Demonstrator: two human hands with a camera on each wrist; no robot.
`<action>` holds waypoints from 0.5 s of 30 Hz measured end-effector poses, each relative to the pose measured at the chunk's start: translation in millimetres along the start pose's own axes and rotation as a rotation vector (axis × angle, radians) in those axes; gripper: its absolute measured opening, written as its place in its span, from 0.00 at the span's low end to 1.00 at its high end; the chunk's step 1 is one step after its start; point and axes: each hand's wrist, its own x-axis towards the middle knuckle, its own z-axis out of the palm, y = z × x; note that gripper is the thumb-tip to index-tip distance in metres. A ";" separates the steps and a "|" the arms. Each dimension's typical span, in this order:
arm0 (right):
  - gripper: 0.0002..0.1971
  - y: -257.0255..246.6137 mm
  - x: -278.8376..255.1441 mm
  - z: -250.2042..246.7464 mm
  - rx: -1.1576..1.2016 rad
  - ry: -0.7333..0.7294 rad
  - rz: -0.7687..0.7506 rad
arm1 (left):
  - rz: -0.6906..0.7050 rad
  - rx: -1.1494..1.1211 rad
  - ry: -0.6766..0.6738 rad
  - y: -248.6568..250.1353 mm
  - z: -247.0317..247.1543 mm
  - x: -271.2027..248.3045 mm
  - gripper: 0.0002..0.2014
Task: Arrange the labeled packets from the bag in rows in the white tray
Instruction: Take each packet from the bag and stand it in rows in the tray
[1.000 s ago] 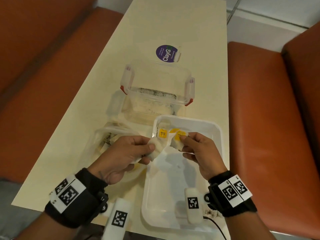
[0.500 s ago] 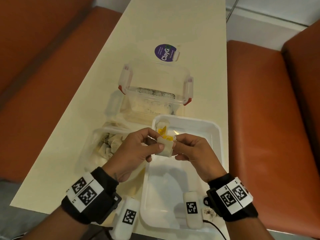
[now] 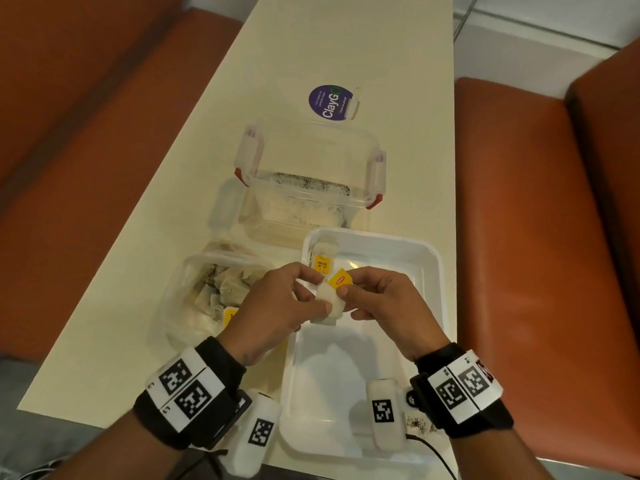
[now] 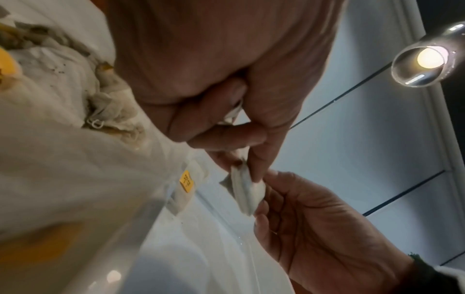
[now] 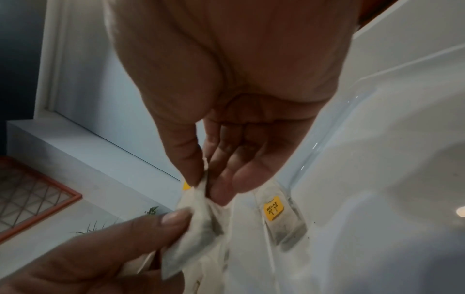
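Both hands hold one white tea packet (image 3: 329,304) with a yellow label (image 3: 341,280) above the white tray (image 3: 433,271). My left hand (image 3: 277,303) pinches the packet's body (image 4: 245,191) between thumb and fingers. My right hand (image 3: 381,299) pinches its top end by the label (image 5: 201,191). Another packet with a yellow RELAX label (image 3: 322,263) lies in the tray's far left corner (image 5: 275,208). The clear bag (image 3: 207,292) with several more packets lies left of the tray.
A clear lidded box with red clips (image 3: 308,168) stands beyond the tray, and a purple ClayG tub (image 3: 330,100) lies farther back. The cream table (image 3: 104,323) is narrow, with orange seats (image 3: 536,237) on both sides.
The packet has turned in the two hands, and its yellow label now faces up at the right thumb. Both hands stay over the tray's far left part.
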 end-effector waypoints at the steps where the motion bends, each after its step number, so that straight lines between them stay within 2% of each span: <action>1: 0.06 1.4 3.3 0.0 -0.012 -0.004 0.005 | -0.005 0.043 -0.008 0.1 -1.5 -1.0 0.20; 4: 0.07 5.6 16.2 0.8 -0.042 -0.047 0.046 | -0.019 0.116 -0.030 -2.3 -7.6 -5.6 0.31; 6: 0.10 11.0 27.2 2.7 -0.081 -0.082 0.100 | -0.035 0.124 -0.036 -2.6 -12.2 -9.5 0.32; 10: 0.14 22.0 52.3 9.0 -0.181 -0.083 0.166 | -0.067 0.065 -0.010 -2.2 -23.0 -15.3 0.28; 15: 0.11 25.8 67.9 12.3 -0.309 0.025 0.084 | -0.106 -0.046 0.051 -5.1 -33.2 -18.3 0.22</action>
